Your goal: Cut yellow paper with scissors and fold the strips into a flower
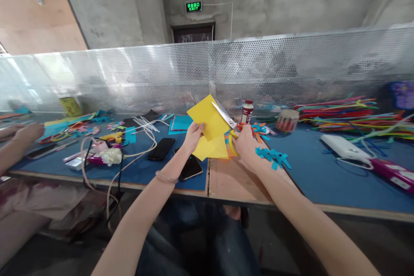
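Observation:
My left hand (193,136) pinches a folded yellow paper sheet (208,120) and holds it up above the table edge. My right hand (243,142) grips scissors (226,117) with orange and yellow handles. Their blades are parted and lie against the sheet's right edge. More yellow paper (211,148) hangs below the raised sheet. Small blue paper scraps (273,157) lie on the table just right of my right hand.
Two dark phones (161,148) lie left of my hands on the blue mat (323,177). A glue bottle (247,111), a tape roll (287,120), coloured strips (349,114), a white power bank (344,146) and a glue gun (111,137) are around. Another person's hand (27,133) rests far left.

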Demonstrator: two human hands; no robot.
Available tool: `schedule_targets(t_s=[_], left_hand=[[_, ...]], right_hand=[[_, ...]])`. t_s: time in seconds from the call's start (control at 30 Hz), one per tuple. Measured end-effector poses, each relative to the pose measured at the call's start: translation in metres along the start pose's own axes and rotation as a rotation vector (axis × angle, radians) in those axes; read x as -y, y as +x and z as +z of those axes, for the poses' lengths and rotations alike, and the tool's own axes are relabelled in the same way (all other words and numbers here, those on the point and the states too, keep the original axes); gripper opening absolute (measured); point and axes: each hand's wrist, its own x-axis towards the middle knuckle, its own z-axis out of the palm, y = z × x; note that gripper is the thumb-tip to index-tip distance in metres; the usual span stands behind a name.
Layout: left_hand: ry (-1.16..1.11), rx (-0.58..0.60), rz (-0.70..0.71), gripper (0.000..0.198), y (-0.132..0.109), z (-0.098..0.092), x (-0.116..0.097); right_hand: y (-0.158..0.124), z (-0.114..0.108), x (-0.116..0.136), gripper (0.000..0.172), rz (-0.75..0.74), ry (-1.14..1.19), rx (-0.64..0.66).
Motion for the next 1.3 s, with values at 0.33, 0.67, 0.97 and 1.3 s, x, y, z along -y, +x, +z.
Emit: schedule_targets(t_s=[0.33, 0.67, 0.97, 1.3], left_hand=[[-0.027, 0.026, 0.003, 0.045, -0.0002, 0.001, 0.0009], [-0.008, 0.038, -0.001, 0.04, 0.0006, -0.001, 0.0037], [-0.014, 0.05, 0.006, 0.04, -0.0004, 0.0001, 0.0029], [0.001, 0.03, 0.001, 0.045, 0.0013, -0.0011, 0.0041]], right_hand=[[0.0009, -0.0007, 0.001, 0.038, -0.038, -0.025, 0.021], [0.0003, 0.0027, -0.0023, 0.029, -0.07, -0.056, 0.024], [0.0015, 0.0058, -0.005, 0.028, -0.082, -0.062, 0.028], [0.0024, 0.0083, -0.0065, 0.028, -0.101, -0.069, 0.038]])
